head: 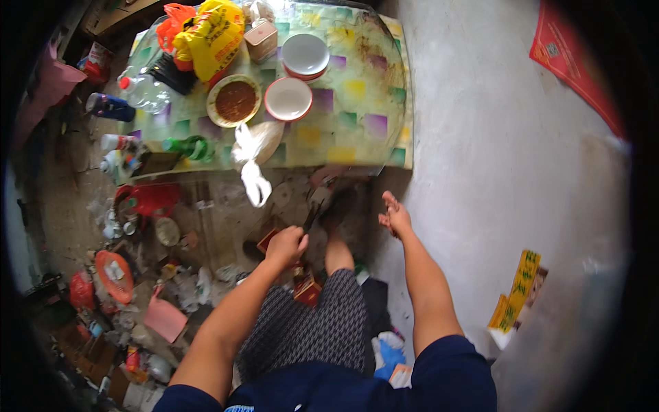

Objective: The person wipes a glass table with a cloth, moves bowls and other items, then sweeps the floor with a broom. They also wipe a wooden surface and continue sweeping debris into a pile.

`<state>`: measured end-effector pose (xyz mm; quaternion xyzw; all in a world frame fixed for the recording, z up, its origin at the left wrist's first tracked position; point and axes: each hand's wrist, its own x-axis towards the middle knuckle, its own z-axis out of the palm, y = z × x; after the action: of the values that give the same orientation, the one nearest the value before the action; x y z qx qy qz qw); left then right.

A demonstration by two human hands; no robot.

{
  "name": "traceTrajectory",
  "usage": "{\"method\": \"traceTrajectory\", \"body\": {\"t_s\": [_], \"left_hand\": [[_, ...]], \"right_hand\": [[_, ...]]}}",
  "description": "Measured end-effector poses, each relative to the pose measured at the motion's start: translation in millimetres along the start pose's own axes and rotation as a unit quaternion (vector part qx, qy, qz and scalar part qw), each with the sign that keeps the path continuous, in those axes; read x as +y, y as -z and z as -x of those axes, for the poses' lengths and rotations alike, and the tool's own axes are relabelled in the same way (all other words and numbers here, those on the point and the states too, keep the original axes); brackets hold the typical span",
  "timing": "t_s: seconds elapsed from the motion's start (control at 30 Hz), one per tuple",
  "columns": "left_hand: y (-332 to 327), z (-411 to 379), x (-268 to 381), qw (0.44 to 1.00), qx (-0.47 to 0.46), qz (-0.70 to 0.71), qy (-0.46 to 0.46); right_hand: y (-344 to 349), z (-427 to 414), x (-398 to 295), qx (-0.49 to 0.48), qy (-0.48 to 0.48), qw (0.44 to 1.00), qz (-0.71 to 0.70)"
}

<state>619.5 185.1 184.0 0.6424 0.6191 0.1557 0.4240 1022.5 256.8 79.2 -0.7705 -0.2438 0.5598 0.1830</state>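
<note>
My left hand (285,247) is closed around a dark, narrow tool (311,216) with a forked end, perhaps scissors or tongs; blur hides its exact kind. It is above my lap, short of the table edge. Off to the right, beside the pale wall, my right hand (395,216) has its fingers apart, with brownish marks on them and no clear object held. A red box (307,289) lies between my legs, and part of another red box (270,240) shows behind my left hand. Under the table's near edge is a dark shoe (340,206).
The patterned table (360,147) bears a bowl of brown sauce (235,101), white bowls (289,99), a tied plastic bag (252,154), a yellow bag (213,38), a clear bottle (146,92) and a green bottle (190,148). Litter and an orange basket (114,276) cover the left floor.
</note>
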Motion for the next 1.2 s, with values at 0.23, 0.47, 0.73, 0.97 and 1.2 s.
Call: {"method": "traceTrajectory", "body": {"t_s": [0.23, 0.47, 0.73, 0.97, 1.2], "left_hand": [[117.6, 312.3, -155.2, 0.924, -0.001, -0.036, 0.379], [133.6, 539.2, -165.3, 0.847, 0.23, -0.089, 0.471], [30.9, 436.4, -0.6, 0.585, 0.263, 0.478, 0.6], [75.7, 263.1, 19.9, 0.582, 0.289, 0.665, 0.367], [81.1, 251.9, -8.1, 0.599, 0.34, 0.606, 0.397]], "right_hand": [[-59.9, 65.0, -69.0, -0.167, 0.051, 0.984, -0.025], [-100.0, -76.7, -144.4, 0.016, 0.321, 0.927, 0.192], [-246.9, -43.0, -160.8, 0.045, 0.387, 0.81, 0.439], [-275.9, 43.6, -102.3, -0.3, 0.347, 0.778, 0.43], [-203.5, 5.9, -135.0, -0.437, 0.256, 0.849, 0.152]]}}
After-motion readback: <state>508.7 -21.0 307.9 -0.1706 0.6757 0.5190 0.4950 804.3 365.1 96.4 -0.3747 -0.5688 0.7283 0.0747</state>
